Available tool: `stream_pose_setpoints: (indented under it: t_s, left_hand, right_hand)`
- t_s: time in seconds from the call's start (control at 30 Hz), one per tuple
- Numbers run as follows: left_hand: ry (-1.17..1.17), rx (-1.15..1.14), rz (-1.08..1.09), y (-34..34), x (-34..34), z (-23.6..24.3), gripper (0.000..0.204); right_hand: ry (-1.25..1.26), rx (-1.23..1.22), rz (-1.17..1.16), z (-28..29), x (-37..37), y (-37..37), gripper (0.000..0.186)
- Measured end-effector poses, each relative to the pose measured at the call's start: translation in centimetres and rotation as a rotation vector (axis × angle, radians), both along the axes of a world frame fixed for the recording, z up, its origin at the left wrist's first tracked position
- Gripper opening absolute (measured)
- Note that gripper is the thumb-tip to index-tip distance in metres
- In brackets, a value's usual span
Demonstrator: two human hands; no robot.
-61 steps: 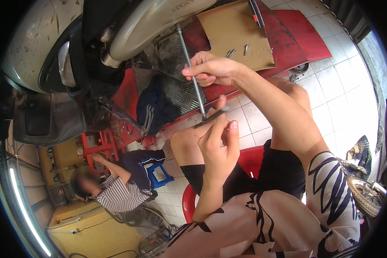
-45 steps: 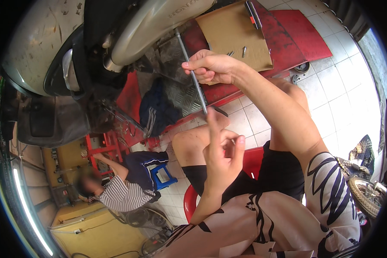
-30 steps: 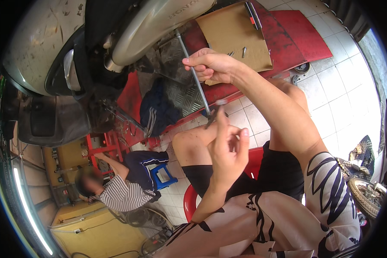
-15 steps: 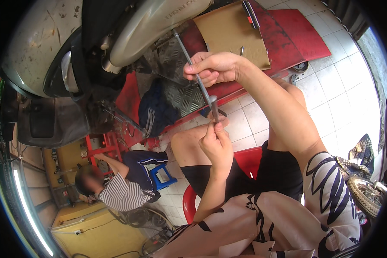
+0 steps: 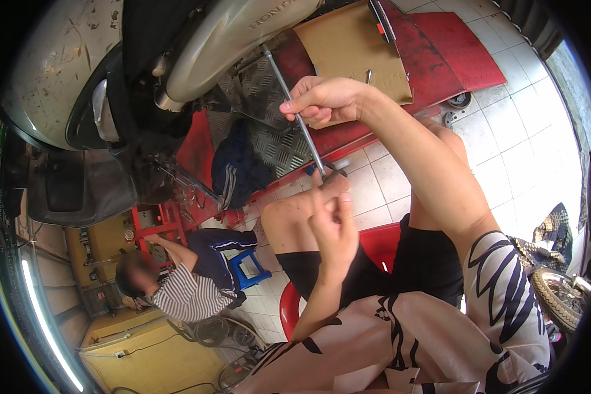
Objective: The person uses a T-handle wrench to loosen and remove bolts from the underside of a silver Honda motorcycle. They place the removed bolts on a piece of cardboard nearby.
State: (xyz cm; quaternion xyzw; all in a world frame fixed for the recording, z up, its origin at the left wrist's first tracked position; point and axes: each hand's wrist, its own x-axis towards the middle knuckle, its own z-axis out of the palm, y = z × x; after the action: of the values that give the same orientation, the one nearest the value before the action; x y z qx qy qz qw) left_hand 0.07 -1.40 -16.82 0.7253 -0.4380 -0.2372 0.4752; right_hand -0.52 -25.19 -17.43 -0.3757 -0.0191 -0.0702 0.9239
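Note:
A long steel T-handle wrench [image 5: 304,134] runs from beneath the motorbike's grey exhaust cover [image 5: 240,43] down toward me. My right hand [image 5: 325,102] is closed loosely around the middle of its shaft, thumb on top. At the wrench's near end is my left hand [image 5: 335,230], index finger stretched up beside the handle and thumb apart, slightly blurred. That hand grips nothing I can see. The crossbar is hard to make out behind the finger, and the far tip of the wrench is hidden under the bike.
A red lift platform [image 5: 433,49] carries a cardboard sheet [image 5: 348,46] with a small metal part [image 5: 369,75]. Dark cloth [image 5: 240,164] lies on the checkered plate. At left a person in a striped shirt [image 5: 190,295] sits near a blue stool [image 5: 248,268]. A wheel [image 5: 558,299] stands right.
My left hand has let go of the wrench's crossbar and its index finger has straightened. The crossbar has turned. My right hand stays on the shaft.

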Motion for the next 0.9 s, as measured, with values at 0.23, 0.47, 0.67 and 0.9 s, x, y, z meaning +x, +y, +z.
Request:
stream_pose_setpoints:
  t_s: [0.23,0.47,0.67,0.9]
  left_hand:
    - [-0.087,-0.13,-0.1,-0.9,-2.0,3.2,0.069]
    - [0.096,0.106,-0.052,0.1,-2.4,0.6,0.071]
    - [-0.016,0.172,-0.413,-0.3,-1.3,1.7,0.071]
    - [0.01,-0.143,0.002,0.0,-1.5,4.2,0.077]
  right_hand:
    - [0.059,0.007,-0.075,0.0,0.1,0.1,0.024]
    - [0.102,-0.012,-0.116,-0.6,0.7,0.5,0.024]
    - [0.069,-0.023,-0.15,0.0,0.4,0.1,0.027]
    - [0.08,-0.07,-0.234,0.0,0.2,0.0,0.028]
